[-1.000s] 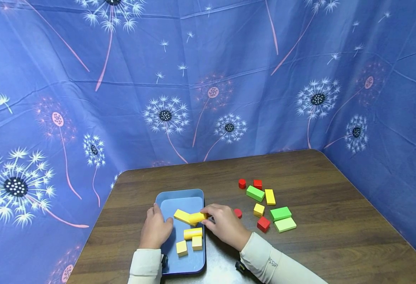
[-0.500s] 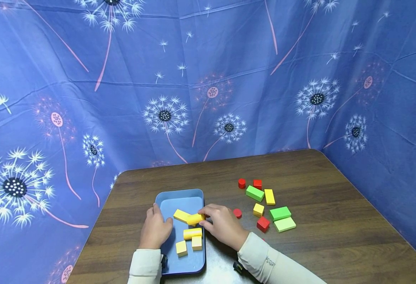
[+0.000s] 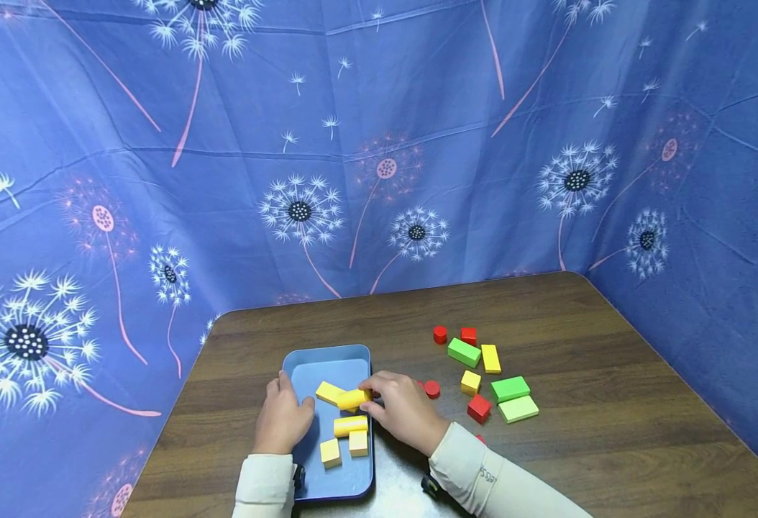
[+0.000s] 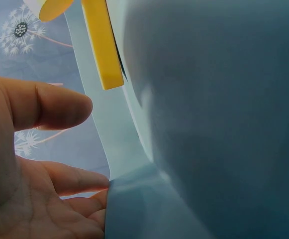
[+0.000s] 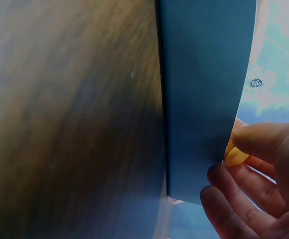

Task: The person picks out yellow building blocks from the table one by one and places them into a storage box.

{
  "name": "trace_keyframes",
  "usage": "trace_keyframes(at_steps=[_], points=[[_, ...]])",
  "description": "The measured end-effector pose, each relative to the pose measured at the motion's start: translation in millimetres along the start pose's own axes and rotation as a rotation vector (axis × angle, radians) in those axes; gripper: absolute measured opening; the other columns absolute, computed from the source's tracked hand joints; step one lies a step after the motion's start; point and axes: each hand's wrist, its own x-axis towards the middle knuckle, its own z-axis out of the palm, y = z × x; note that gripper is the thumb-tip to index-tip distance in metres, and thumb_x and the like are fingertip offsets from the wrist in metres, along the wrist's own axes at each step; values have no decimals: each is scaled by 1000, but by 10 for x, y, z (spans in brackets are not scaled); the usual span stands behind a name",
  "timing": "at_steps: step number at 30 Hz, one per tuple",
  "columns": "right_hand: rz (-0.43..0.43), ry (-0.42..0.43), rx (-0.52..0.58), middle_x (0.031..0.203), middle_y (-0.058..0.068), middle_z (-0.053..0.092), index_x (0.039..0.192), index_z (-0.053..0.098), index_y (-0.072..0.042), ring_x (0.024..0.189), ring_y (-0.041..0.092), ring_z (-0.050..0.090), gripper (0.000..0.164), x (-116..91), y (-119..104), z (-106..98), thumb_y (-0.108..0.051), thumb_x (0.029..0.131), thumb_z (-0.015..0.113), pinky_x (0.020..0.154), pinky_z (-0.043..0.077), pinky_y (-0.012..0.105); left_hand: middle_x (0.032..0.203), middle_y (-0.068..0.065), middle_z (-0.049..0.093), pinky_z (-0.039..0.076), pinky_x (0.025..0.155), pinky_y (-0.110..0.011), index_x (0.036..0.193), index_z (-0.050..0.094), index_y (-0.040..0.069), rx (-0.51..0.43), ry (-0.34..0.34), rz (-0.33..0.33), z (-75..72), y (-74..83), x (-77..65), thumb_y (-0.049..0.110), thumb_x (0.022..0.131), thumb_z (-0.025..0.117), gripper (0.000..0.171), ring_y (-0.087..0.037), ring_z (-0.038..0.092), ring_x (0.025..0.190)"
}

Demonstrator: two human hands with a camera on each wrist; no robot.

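Probably light, stiff and slippery, the yellow cylinder pinched over the tray by the right hand suits that end grip, while the left hand, thumb and fingers apart, touches the tray.

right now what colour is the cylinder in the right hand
Yellow; the cylinder between the right hand's thumb and fingers shows best in the head view.

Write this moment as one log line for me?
left hand: touching blue tray; right hand: pinching yellow cylinder over tray; yellow blocks: in tray; red blocks, green blocks: on table
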Motion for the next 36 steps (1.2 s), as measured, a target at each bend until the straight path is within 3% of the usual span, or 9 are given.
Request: trace_keyframes(at_steps=[11,25,36], points=[[2,-3,19,95,-10,64,99,72,-18,78,3,56,25,5,11,26,-29,77,79,65,54,24,141,-33,25,38,94,-63,145,12,-9,10,-10,5,1,-3,4,27,88,57,81,-48,38,119],[27,-46,-41,99,-12,63,102,72,-20,84,2,56,27,27,2,32,-34,79,76,70,55,29,141,-33,24,38,94,-64,145,12,-9,13,-3,1,6,-12,10,26,88,56,80,-48,37,119],[42,-33,-96,99,-16,62,100,72,-25,83,-1,55,26,16,0,29,-39,78,76,64,54,30,141,-33,24,37,95,-64,145,12,-10,13,0,15,-3,-12,7,26,88,56,80,-48,38,119]])
